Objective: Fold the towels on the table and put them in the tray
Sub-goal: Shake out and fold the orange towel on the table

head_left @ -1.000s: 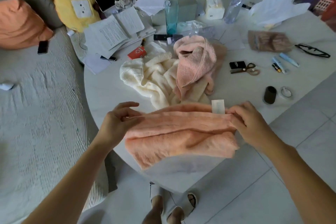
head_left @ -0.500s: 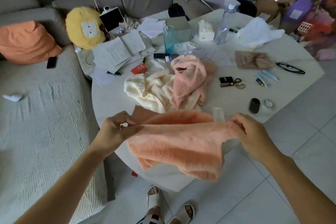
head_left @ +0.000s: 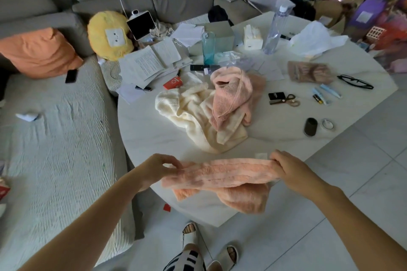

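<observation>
While we hold the peach towel (head_left: 220,179) stretched between both hands at the six o'clock edge of the worktop (head_left: 149,130), this job looks to be in its early going. Our left hand (head_left: 157,169) pinches the towel's left end with curled fingers, and our right hand (head_left: 288,167) grips the right end the same way, so each grip is closed on cloth, not spread wide. The towel is doubled over along its top edge, with a lower layer hanging unevenly below and a small white label (head_left: 261,155) peeking up by the right hand; we judge it partly folded, not finished. Toward twelve o'clock from our hands, near the middle of the worktop, a cream towel (head_left: 187,116) lies crumpled, and a pink towel (head_left: 231,94) sits heaped on top of it, touching it; neither shows any fold. Farther out at two o'clock lie scissors (head_left: 285,100) and glasses (head_left: 354,82), well apart from the towels, and papers (head_left: 145,66) spread at eleven o'clock. We cannot pick out a tray with any certainty in this clutter, so nothing appears stowed. By our reckoning, one towel is underway and two remain, plus all the stowing.
</observation>
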Motion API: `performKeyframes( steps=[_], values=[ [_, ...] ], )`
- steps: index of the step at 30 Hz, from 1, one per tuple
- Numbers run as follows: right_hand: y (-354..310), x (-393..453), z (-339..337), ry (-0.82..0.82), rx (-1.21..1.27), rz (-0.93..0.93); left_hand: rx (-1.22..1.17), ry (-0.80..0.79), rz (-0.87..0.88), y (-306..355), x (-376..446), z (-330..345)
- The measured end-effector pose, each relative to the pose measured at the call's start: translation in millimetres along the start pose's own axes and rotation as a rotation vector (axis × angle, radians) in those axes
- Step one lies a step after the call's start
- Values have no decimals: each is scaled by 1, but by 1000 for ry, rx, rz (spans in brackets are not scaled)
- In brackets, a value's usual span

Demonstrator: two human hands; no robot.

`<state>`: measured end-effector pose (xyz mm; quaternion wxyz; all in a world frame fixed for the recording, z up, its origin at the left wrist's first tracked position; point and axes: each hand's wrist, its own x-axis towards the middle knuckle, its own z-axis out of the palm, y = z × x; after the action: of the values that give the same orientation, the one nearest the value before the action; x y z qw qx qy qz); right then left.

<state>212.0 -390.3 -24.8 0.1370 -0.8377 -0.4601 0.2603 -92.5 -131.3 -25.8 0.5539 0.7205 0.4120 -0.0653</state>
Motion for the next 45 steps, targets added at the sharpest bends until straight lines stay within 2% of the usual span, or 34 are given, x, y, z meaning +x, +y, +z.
performKeyframes(
  steps=[4, 7, 9, 12, 15, 17, 20, 26, 30, 32, 35, 37, 40, 45],
  values=[
    [6, -14, 1, -54, 18, -54, 21, 30, 61, -5, -7, 5],
    [10, -21, 1, -58, 28, -43, 131, 172, 178, -7, -9, 8],
    [14, -26, 1, -11, 41, -19, 188, 195, 294, -6, -12, 11],
    [21, -31, 1, 122, 44, 2, 372, 87, 423, 2, -16, 14],
    [22, -31, 2, 212, 43, 31, 601, -116, 456, 6, -17, 21],
    [19, -28, 4, 249, 19, 30, 712, -172, 459, 3, -16, 26],
    [17, -22, 2, 305, 25, 42, 757, -97, 508, 0, -20, 29],
    [21, -15, -8, 375, 3, 75, 716, 110, 848, -2, -26, 38],
    [25, -13, -13, 386, -6, 100, 769, 155, 962, -1, -27, 42],
    [25, -10, -13, 397, 7, 120, 800, 121, 956, -2, -27, 44],
    [24, -5, -12, 411, 68, 155, 747, 85, 858, -8, -28, 49],
    [21, -2, -11, 413, 128, 196, 617, 122, 769, -11, -28, 52],
    [20, 2, -8, 402, 223, 263, 447, 234, 730, -14, -22, 55],
    [27, 15, 0, 344, 269, 329, 512, 211, 628, -28, -5, 47]
  ],
)
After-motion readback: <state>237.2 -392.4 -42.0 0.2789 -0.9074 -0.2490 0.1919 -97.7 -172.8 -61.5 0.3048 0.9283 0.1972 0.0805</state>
